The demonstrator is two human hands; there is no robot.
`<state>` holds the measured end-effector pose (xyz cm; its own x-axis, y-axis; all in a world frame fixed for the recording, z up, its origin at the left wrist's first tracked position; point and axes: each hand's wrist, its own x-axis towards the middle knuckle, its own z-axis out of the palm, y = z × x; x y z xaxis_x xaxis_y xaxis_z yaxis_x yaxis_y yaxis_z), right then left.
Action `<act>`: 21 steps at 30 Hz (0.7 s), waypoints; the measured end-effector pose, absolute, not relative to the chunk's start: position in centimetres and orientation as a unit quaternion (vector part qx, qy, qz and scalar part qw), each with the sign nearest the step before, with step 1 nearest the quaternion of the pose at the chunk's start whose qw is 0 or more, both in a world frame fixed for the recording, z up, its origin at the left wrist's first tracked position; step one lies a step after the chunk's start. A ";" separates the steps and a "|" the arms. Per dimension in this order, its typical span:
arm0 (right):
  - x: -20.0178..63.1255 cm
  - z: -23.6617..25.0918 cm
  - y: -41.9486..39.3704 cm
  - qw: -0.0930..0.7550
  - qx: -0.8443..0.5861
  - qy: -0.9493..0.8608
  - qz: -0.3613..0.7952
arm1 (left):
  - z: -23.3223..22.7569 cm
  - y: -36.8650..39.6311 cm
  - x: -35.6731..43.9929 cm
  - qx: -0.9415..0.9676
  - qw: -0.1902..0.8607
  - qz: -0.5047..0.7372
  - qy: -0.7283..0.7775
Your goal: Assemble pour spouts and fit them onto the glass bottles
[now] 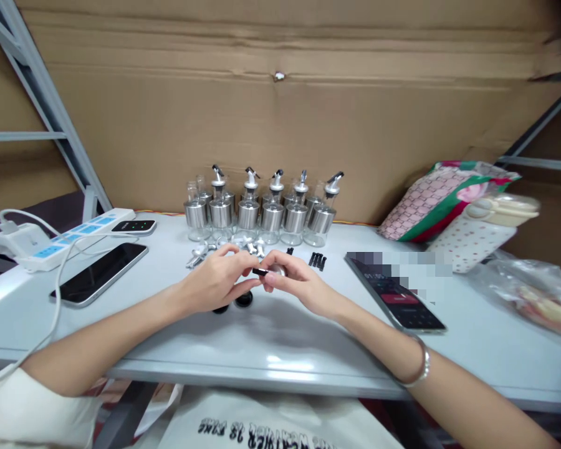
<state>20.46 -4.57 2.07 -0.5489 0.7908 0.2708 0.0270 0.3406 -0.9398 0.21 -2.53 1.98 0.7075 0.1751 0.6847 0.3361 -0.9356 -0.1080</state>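
Observation:
My left hand [222, 277] and my right hand [299, 282] meet above the front middle of the table. The left fingers pinch a small black piece [260, 272]. Between the right thumb and fingers is a silvery pourer top [278, 269], partly covered by them; the black piece touches or meets it. Two round black stoppers [244, 300] lie below my hands. Several silver spout parts [199, 254] are spread behind my left hand. Small black pieces [318, 260] lie in a row beyond my right hand.
Glass bottles with steel sleeves [247, 215] stand at the back, several topped with pourers. A phone [100, 274], power strip [75, 240] and white cable are at left. Another phone [395, 293], a patterned bag [439, 199], a dotted bottle [477, 234] and a plastic bag [533, 293] are at right.

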 end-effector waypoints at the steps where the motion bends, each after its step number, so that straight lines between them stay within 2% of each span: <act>1: 20.5 2.0 -4.5 0.411 -0.266 -0.700 0.520 | 2.1 -2.4 0.0 -0.914 0.106 -0.358 -0.159; 5: 21.0 2.0 -3.8 0.494 -0.250 -0.629 0.546 | 2.5 -1.6 -0.9 -0.895 0.083 -0.373 -0.230; 14: 21.1 2.7 -3.7 0.508 -0.263 -0.567 0.593 | 1.6 0.1 -1.6 -0.882 0.075 -0.360 -0.296; 18: 21.3 3.0 -3.8 0.532 -0.280 -0.578 0.552 | 1.8 3.3 -3.1 -0.739 0.047 -0.535 -0.407; 21: 21.5 3.2 -3.7 0.543 -0.284 -0.580 0.537 | 1.4 7.0 -5.0 -0.620 -0.046 -0.615 -0.486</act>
<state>21.47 -3.70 3.19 -0.2483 0.9125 0.3250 -0.2531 0.2627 -0.9311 -5.00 7.04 1.43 -0.2276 0.6592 0.7167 0.5455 -0.5233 0.6546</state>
